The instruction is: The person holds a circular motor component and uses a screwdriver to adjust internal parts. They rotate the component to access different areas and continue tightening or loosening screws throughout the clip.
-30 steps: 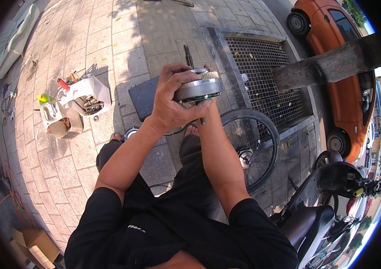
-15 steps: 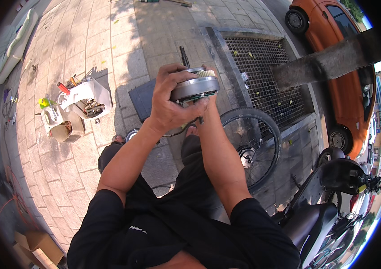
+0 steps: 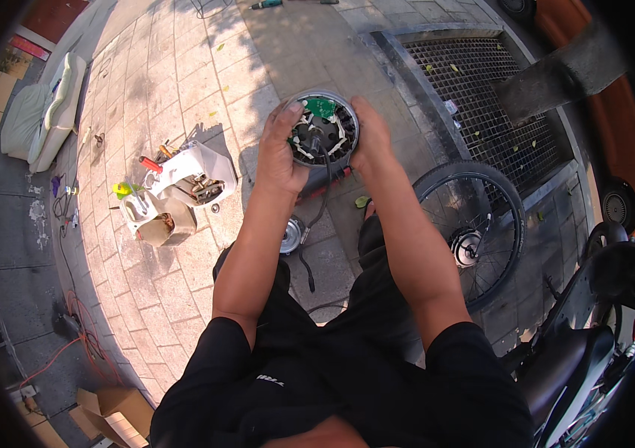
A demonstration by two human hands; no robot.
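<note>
A round hub motor core (image 3: 344,142) is held up in front of me between both hands. Its open face, turned toward me, shows a green circuit board (image 3: 320,107), white strips and dark windings inside a metal rim. My left hand (image 3: 282,145) grips its left edge, thumb near the board. Wrapped round the right edge is my right hand (image 3: 371,136), its fingertips hidden behind. A black cable (image 3: 325,193) leaves the centre and hangs down. Below, between my legs, a round silver metal part (image 3: 290,236) lies on the ground.
Cut-open white jugs (image 3: 217,179) with tools and small parts stand at left. To the right lies a bicycle wheel (image 3: 513,224) with a silver hub, near a metal grate (image 3: 474,89). A parked motorcycle (image 3: 568,366) is at lower right, a cardboard box (image 3: 119,411) at lower left.
The motor core has turned from edge-on to face me. My right hand now shows at its right edge. The whole view has shifted, so the surroundings appear further right.
</note>
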